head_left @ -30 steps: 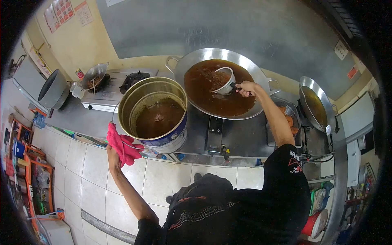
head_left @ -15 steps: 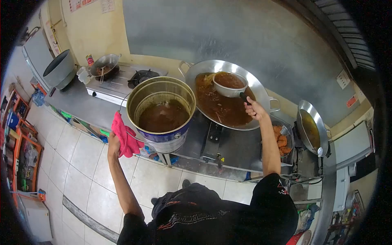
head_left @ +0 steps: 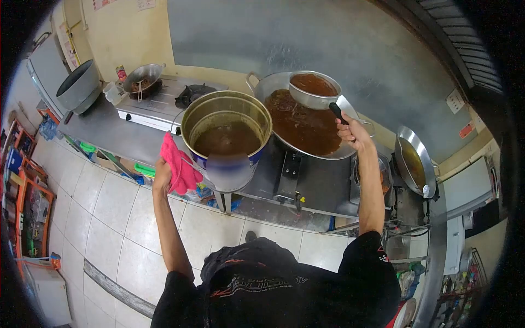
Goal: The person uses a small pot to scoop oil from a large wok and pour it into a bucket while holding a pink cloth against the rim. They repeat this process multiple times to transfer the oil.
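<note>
My right hand [head_left: 354,133] grips the black handle of a metal saucepan [head_left: 313,99], filled with brown liquid and raised over the back of a large wok [head_left: 342,156]. The wok holds more brown liquid [head_left: 306,128]. My left hand [head_left: 162,176] is closed on a pink cloth [head_left: 179,167] beside the wire handle of a tall metal bucket [head_left: 261,117]. Dark brown liquid [head_left: 227,139] lies inside the bucket, which stands near the counter's front edge, left of the wok.
A gas stove [head_left: 158,112] carries a small wok [head_left: 143,77] at the left, near a big grey pot [head_left: 79,90]. On the right are a tray of fried food, partly behind my right arm, and another wok [head_left: 413,164] with yellowish oil. Tiled floor [head_left: 126,218] lies below.
The saucepan has risen from the wok's liquid and moved toward the wok's back rim with my right hand. The bucket appears farther right and slightly higher, with my left hand and cloth beside it.
</note>
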Tool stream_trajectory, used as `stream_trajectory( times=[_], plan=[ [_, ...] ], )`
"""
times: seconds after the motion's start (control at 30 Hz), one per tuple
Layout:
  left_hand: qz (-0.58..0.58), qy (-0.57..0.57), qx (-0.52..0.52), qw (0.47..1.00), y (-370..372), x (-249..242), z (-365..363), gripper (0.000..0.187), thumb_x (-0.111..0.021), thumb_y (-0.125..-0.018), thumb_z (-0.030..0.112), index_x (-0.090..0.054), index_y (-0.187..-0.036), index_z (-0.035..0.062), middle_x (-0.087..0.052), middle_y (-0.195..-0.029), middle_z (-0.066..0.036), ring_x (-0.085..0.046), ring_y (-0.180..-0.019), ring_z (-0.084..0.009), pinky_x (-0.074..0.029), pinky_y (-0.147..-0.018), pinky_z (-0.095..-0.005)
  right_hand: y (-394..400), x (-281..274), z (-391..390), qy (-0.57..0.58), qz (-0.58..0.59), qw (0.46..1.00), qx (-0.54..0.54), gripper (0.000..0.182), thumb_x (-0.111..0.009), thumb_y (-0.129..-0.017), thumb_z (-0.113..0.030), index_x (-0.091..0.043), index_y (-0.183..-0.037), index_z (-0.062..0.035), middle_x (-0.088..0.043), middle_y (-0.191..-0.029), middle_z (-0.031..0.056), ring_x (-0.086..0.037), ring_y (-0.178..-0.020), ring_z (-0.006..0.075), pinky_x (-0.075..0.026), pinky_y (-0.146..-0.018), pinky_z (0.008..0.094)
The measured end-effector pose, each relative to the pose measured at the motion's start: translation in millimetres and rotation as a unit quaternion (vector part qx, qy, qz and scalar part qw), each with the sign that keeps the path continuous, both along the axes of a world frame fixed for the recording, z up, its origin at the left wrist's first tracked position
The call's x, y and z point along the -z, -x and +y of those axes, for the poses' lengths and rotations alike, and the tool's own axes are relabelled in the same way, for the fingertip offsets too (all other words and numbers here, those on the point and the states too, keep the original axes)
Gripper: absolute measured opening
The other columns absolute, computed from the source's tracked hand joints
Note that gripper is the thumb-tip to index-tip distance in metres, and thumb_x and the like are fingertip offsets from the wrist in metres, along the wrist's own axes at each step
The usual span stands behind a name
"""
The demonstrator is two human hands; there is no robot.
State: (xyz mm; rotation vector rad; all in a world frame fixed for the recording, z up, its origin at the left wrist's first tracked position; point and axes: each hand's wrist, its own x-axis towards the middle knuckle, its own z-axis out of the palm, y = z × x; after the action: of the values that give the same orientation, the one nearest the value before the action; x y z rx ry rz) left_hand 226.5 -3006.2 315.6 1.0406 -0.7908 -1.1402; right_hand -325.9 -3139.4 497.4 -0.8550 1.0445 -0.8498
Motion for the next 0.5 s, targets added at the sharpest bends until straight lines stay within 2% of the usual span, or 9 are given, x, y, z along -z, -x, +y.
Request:
stream_trajectory(
  times=[0.27, 0.5],
  plan=[
    [0.002, 0.023, 0.033, 0.999, 10, -30, 8, 0.017, -0.051, -0.086, 0.006, -0.059, -0.100, -0.0004, -0.064, -0.086, -0.007, -0.062, -0.073, -0.0152, -0.052, -0.065, -0.0298, -64, -36, 59, 0.041, 0.037, 0.998, -0.006, 0.031, -0.044, -0.098, -0.034, -0.046, -0.081, -0.0087, -0.031, -0.055, -0.0079, -0.022, -0.039, -0.0011, -0.014, -0.029, 0.0157],
    [0.020, 0.037, 0.059, 0.997, 6, -27, 5, 0.015, -0.053, -0.085, 0.007, -0.060, -0.096, -0.0004, -0.064, -0.083, -0.007, -0.063, -0.072, -0.0162, -0.052, -0.065, -0.0308, -110, -28, 82, 0.031, 0.056, 0.998, -0.027, 0.034, -0.045, -0.097, -0.038, -0.046, -0.084, -0.0066, -0.033, -0.055, -0.0071, -0.022, -0.040, -0.0008, -0.013, -0.031, 0.0157]
  ],
)
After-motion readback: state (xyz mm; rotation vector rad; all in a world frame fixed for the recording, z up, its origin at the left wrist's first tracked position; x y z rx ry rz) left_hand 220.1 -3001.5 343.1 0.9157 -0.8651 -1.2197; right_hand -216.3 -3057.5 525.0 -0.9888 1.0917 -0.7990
